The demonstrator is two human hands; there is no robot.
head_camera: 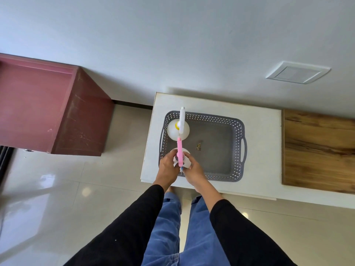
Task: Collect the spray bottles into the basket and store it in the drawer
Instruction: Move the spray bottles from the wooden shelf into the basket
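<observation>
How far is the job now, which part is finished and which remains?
Done: the white-trigger spray bottle stands inside the grey basket. In hand: both hands, left and right, hold the pink-trigger spray bottle at the basket's near corner. Left: releasing it, then storing the basket; no drawer is visible.

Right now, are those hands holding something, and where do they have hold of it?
Yes. Both hands, left and right, hold the pink-topped bottle by its upper body and neck, just under the pink sprayer, at the basket's near left corner.
</observation>
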